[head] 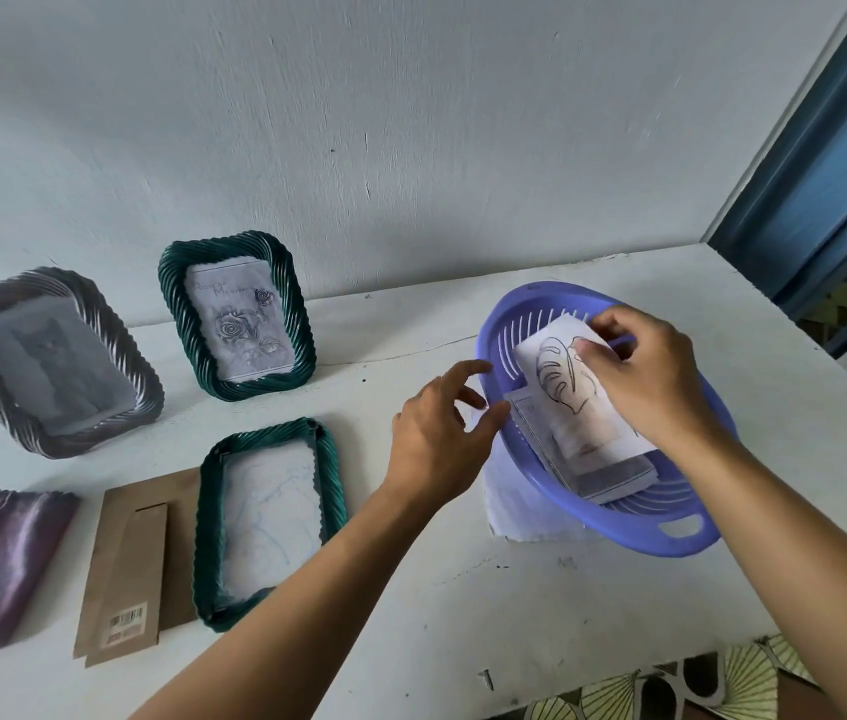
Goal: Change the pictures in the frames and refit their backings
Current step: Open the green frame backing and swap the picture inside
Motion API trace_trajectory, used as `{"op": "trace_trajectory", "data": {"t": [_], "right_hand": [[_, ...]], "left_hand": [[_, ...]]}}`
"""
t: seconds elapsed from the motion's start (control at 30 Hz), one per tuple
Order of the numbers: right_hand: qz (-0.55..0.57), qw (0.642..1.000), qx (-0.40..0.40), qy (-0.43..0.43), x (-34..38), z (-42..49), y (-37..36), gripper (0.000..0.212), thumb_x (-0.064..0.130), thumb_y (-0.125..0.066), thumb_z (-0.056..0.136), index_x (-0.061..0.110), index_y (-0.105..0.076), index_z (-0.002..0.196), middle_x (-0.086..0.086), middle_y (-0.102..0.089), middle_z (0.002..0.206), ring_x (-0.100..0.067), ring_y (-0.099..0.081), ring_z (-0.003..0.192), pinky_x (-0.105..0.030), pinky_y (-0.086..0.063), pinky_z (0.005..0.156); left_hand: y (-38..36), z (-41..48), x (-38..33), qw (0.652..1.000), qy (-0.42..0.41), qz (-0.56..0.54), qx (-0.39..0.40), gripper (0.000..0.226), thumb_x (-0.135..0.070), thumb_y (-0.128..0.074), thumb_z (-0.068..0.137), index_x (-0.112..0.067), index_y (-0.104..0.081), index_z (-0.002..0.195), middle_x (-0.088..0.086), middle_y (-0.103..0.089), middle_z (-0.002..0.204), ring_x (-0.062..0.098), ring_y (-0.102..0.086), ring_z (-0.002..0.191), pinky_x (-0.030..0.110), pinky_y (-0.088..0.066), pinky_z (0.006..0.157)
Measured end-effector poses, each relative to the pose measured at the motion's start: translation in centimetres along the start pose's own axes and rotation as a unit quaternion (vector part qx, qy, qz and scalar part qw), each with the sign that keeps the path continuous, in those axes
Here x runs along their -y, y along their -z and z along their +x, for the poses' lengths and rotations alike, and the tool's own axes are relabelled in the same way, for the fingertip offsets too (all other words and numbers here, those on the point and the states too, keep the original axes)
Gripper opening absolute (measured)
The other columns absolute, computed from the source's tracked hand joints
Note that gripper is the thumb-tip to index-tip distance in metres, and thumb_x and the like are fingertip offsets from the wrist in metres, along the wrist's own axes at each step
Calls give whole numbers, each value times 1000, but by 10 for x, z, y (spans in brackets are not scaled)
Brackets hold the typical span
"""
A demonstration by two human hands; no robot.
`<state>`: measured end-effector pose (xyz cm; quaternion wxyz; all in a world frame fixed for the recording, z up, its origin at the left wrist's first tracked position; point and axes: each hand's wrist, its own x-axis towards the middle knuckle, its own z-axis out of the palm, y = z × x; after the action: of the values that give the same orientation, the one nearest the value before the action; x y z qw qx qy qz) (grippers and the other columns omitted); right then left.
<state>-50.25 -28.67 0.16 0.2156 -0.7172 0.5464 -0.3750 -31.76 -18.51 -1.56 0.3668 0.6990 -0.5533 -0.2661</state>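
White scuffed table (463,589): far-left a grey frame (49,363) and a standing green frame (237,315), near-left a purple cloth (0,558), brown card backing (125,563) and flat green frame (205,537) side by side, right side a purple slotted basket (634,532) on a white sheet (509,506).

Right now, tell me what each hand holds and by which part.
The right hand pinches the leaf drawing by its upper edge, inside the purple basket. The left hand holds nothing, fingers spread beside the basket's rim.
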Motion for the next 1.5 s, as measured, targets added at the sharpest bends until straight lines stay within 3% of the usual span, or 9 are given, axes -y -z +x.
{"op": "trace_trajectory", "data": {"t": [0.17,0.4,0.53,0.73,0.93,1.13,1.27,1.4,1.5], "right_hand": [[114,993,8,14,47,-14,-3,3,14,-68,88,15,-67,87,6,-70,78,-12,-65,73,-28,-50,68],[208,975,64,48,110,-32,-20,14,27,-64,96,15,-69,91,3,-73,81,-13,-69,78,-32,-54,72],[261,954,143,40,135,-50,-46,38,44,-50,101,16,-75,90,4,-75,85,-14,-69,85,-27,-49,73],[193,947,213,141,145,-85,-112,29,42,-54,94,25,-78,95,14,-67,103,-6,-56,110,-26,-43,98],[84,949,238,187,127,-109,-161,28,22,-71,89,31,-71,115,8,-42,130,-9,-45,122,-19,-36,105],[97,954,239,154,123,-115,-181,33,13,-80,81,21,-73,112,4,-55,112,9,-53,88,-1,-35,86],[77,957,234,152,118,-115,-196,37,11,-80,80,13,-72,115,3,-59,111,-5,-58,103,-1,-34,92],[7,958,226,177,108,-119,-206,39,18,-80,79,17,-71,117,2,-58,120,-20,-55,114,-41,-46,97],[-57,954,217,201,100,-124,-206,39,28,-79,80,21,-71,117,1,-50,134,-21,-47,123,-44,-42,94]], "left_hand": [[16,-11,-5,997,-59,-38,-37,29,-41,-63,95,-37,-68,123,-16,-63,115,6,-59,91,8,-42,70],[65,-31,-20,986,-85,-146,-2,33,-44,-51,101,-39,-61,132,-25,-67,120,-6,-59,95,14,-41,71],[95,-46,-7,961,-23,-272,-46,41,-44,-62,94,-25,-62,130,-10,-74,112,4,-65,111,33,-49,96],[135,-74,46,945,52,-310,-88,27,-4,-60,97,-21,-64,117,6,-78,98,16,-72,88,28,-57,77],[161,-93,110,953,124,-261,-89,47,12,-54,93,-27,-59,119,8,-77,95,29,-73,91,45,-60,83],[165,-93,144,962,162,-197,-95,60,5,-69,87,-28,-51,134,8,-71,105,16,-74,82,31,-61,73],[163,-93,155,989,91,-36,-114,70,-5,-78,82,-31,-47,139,-7,-64,104,6,-70,75,12,-54,68],[160,-96,171,987,-7,118,-105,74,-11,-85,74,-21,-53,140,-4,-62,109,10,-63,87,11,-49,82],[156,-99,181,983,-1,153,-98,61,-13,-83,76,-21,-63,133,0,-58,121,17,-61,104,41,-50,92]]}}
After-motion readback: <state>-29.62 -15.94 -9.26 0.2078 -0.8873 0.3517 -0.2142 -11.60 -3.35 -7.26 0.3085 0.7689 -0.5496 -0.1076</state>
